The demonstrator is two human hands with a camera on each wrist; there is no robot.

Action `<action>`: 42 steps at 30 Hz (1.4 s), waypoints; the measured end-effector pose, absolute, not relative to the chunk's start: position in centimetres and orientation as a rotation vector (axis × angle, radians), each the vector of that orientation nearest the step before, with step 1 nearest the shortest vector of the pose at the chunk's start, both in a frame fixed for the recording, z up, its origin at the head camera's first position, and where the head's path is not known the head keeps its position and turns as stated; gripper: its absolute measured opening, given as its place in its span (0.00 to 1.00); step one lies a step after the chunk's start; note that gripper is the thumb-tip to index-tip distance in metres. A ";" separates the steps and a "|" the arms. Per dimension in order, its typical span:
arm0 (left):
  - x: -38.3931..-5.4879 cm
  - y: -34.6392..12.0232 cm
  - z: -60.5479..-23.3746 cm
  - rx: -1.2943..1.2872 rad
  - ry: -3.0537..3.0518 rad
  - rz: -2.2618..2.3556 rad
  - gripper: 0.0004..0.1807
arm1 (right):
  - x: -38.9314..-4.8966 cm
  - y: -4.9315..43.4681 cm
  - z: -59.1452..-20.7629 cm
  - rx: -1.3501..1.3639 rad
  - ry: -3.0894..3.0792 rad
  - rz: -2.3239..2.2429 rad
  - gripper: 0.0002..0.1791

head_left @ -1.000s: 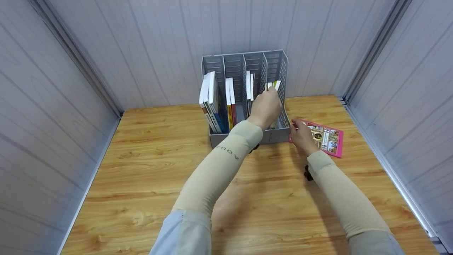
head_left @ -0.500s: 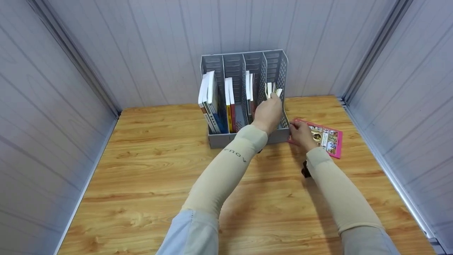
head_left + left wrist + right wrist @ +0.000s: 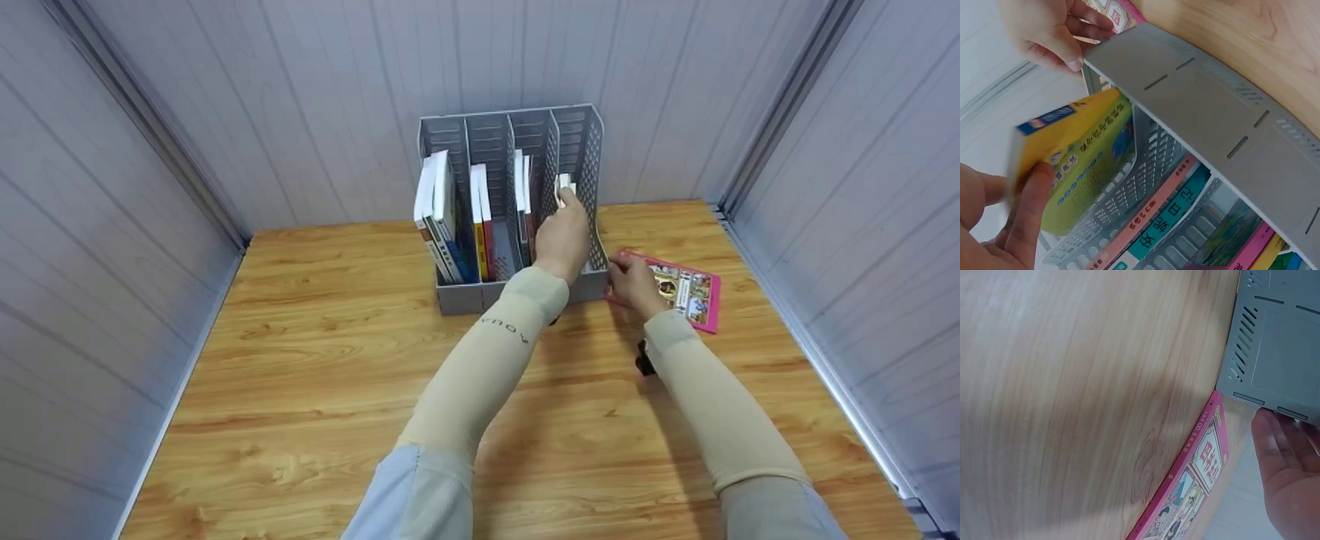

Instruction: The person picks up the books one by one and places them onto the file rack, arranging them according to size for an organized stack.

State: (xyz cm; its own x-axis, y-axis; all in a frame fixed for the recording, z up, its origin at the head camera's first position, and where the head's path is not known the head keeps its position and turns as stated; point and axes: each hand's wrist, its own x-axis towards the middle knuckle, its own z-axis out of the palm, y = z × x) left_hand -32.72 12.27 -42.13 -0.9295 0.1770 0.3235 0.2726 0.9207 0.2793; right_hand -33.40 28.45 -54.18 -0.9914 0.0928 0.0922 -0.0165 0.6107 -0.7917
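In the rightmost compartment of the grey magazine rack (image 3: 457,300), my left hand (image 3: 564,236) pinches a yellow book (image 3: 1044,140) near its top edge, thumb on one face. The book stands tilted against a green book (image 3: 1095,169) in the same compartment. My right hand (image 3: 636,285) holds the rack's front right corner, its thumb at the rim and its fingers on the outer side. Right behind that hand, a pink-edged comic book (image 3: 697,300) lies flat on the table, one end close to the rack's corner.
White-edged books (image 3: 439,202) stand in the left compartment, with more books (image 3: 482,217) in the second and third. Thin perforated dividers separate them. A panelled wall (image 3: 337,97) rises behind the rack, and side walls enclose the wooden table (image 3: 315,375).
My left hand has moved down with the yellow book, lowering it into the right compartment and bringing its top toward the books there. My right hand has stayed at the rack's corner.
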 end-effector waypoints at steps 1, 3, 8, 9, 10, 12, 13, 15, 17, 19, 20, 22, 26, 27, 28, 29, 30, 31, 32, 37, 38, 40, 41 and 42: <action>-32.7 12.3 -42.3 -0.343 -2.784 -0.480 0.20 | -33.4 28.4 -54.2 -0.067 -2.705 1.334 0.21; -32.6 12.3 -42.5 -0.363 -2.776 -0.484 0.14 | -33.4 28.4 -54.2 -0.067 -2.700 1.327 0.21; -32.6 12.3 -43.3 -0.413 -2.767 -0.384 0.15 | -33.4 28.3 -54.3 -0.058 -2.685 1.324 0.19; -32.6 12.3 -43.4 -0.423 -2.781 -0.358 0.19 | -33.4 28.3 -54.3 -0.058 -2.681 1.327 0.19; -32.6 12.2 -43.5 -0.430 -2.801 -0.336 0.24 | -33.4 28.3 -54.3 -0.057 -2.680 1.328 0.19; -32.6 12.2 -43.6 -0.450 -2.865 -0.319 0.36 | -33.3 28.3 -54.4 -0.058 -2.683 1.337 0.20; -32.6 12.1 -43.7 -0.456 -2.900 -0.320 0.42 | -33.3 28.3 -54.4 -0.057 -2.686 1.342 0.20; -32.7 12.0 -43.7 -0.464 -2.966 -0.356 0.50 | -33.2 28.3 -54.5 -0.056 -2.695 1.354 0.21; -32.7 11.9 -43.7 -0.474 -3.011 -0.397 0.54 | -33.1 28.3 -54.6 -0.057 -2.705 1.371 0.21; -32.7 11.8 -43.7 -0.484 -3.026 -0.421 0.54 | -33.1 28.2 -54.7 -0.062 -2.702 1.376 0.22; -32.7 11.7 -43.7 -0.490 -3.026 -0.425 0.53 | -33.1 28.2 -54.8 -0.066 -2.698 1.378 0.22; -32.7 11.7 -43.6 -0.488 -3.013 -0.422 0.51 | -33.1 28.1 -54.9 -0.070 -2.688 1.372 0.21; -33.0 11.5 -43.6 -0.464 -2.964 -0.380 0.41 | -33.2 27.9 -55.1 -0.046 -2.662 1.392 0.22; -33.1 11.5 -43.6 -0.454 -2.949 -0.366 0.38 | -33.2 27.8 -55.1 -0.041 -2.661 1.398 0.22; -33.2 11.5 -43.6 -0.443 -2.934 -0.351 0.35 | -33.2 27.8 -55.1 -0.037 -2.661 1.406 0.22; -33.3 11.4 -43.7 -0.435 -2.914 -0.331 0.31 | -33.2 27.7 -55.1 -0.035 -2.659 1.413 0.23; -33.4 11.4 -43.7 -0.425 -2.894 -0.321 0.28 | -33.2 27.6 -55.1 -0.041 -2.658 1.417 0.23; -33.4 11.3 -43.7 -0.418 -2.873 -0.312 0.24 | -33.2 27.6 -55.1 -0.051 -2.657 1.426 0.23; -33.5 11.3 -43.7 -0.415 -2.855 -0.309 0.21 | -33.2 27.5 -55.0 -0.055 -2.660 1.426 0.23; -33.6 11.1 -43.9 -0.449 -2.795 -0.324 0.13 | -33.1 27.7 -54.9 -0.077 -2.665 1.435 0.23; -33.6 11.0 -43.9 -0.469 -2.788 -0.324 0.12 | -33.1 27.8 -54.8 -0.079 -2.671 1.429 0.23; -33.5 10.9 -43.9 -0.523 -2.772 -0.322 0.12 | -33.0 28.1 -54.6 -0.079 -2.682 1.417 0.23; -33.5 10.8 -43.9 -0.555 -2.763 -0.319 0.12 | -33.0 28.3 -54.6 -0.079 -2.690 1.404 0.23; -33.4 10.7 -43.9 -0.591 -2.751 -0.318 0.13 | -33.0 28.6 -54.5 -0.071 -2.702 1.378 0.22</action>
